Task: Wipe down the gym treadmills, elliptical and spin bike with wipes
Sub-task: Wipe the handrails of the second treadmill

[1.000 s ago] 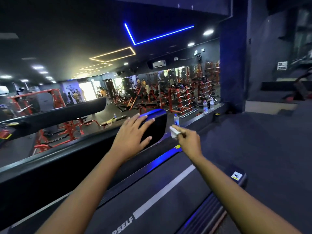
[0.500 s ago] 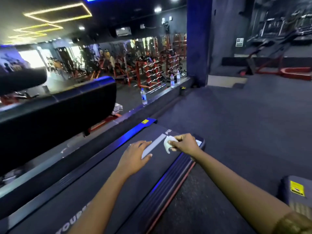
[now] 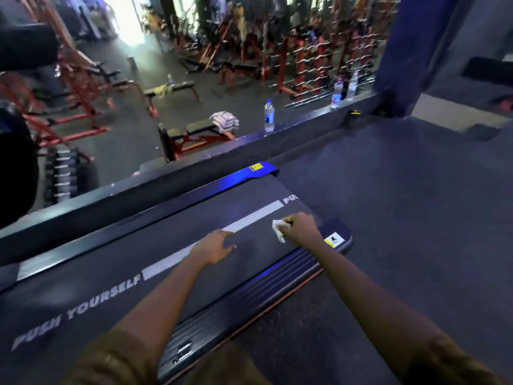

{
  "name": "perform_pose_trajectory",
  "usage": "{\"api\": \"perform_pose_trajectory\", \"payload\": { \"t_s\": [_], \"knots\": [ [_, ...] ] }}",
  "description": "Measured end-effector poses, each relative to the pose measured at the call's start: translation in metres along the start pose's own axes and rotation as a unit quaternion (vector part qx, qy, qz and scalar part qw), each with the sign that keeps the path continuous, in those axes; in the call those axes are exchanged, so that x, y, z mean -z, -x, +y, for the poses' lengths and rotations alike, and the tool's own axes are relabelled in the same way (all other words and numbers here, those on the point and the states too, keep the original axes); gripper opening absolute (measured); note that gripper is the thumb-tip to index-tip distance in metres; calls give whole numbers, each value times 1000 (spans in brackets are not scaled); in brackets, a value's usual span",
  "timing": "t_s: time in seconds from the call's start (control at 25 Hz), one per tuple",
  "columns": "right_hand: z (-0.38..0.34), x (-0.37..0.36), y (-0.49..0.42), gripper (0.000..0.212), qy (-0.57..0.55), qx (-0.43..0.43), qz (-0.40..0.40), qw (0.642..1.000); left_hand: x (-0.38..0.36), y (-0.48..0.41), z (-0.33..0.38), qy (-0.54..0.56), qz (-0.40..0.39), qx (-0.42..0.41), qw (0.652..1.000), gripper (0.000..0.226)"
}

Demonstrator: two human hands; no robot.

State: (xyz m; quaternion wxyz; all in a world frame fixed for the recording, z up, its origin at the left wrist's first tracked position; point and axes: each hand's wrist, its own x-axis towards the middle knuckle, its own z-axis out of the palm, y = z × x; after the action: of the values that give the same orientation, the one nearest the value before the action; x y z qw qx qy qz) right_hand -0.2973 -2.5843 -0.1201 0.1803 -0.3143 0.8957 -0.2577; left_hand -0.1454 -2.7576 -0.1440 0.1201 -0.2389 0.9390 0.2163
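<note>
- Treadmill [image 3: 91, 262]: fills the lower left and middle of the frame. Its long axis runs from the lower left up to the upper right, where the deck ends against dark speckled floor [image 3: 402, 218]. The belt looks matte, dark and finely textured.
- Stripe [image 3: 249, 221]: a flat pale band along the belt's middle, parallel to the long axis, with "PUSH YOURSELF" printed at its lower-left end.
- Rail [image 3: 249, 298]: a ribbed, glossy black strip on the belt's near edge, under both forearms.
- Left hand [image 3: 215, 247]: fingers loose and apart, holding nothing, tips at or just over the belt beside the stripe. Whether they touch is hard to tell through the blur.
- Right hand [image 3: 301, 230]: clamped on the wipe, up and right of the left hand and nearer the belt's far end.
- Wipe [image 3: 278, 232]: small, white and crumpled, pinched at the fingertips and pressed to the belt just below the stripe. Most of the belt lies toward the lower left, so a stroke would likely follow the long axis that way.
- Sticker [image 3: 334, 240]: a yellow-and-white label on the rail's end, just right of the right hand.
</note>
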Motion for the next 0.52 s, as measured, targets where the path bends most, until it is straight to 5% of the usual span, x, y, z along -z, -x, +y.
{"api": "perform_pose_trajectory", "payload": {
  "t_s": [0.28, 0.52],
  "knots": [
    [-41, 24, -117, 40, -21, 110, -2, 994, 63, -62, -24, 25, 100, 106, 989, 48],
    [-102, 2, -237, 29, -50, 216, -82, 972, 82, -140, -78, 67, 103, 192, 974, 52]
  ]
}}
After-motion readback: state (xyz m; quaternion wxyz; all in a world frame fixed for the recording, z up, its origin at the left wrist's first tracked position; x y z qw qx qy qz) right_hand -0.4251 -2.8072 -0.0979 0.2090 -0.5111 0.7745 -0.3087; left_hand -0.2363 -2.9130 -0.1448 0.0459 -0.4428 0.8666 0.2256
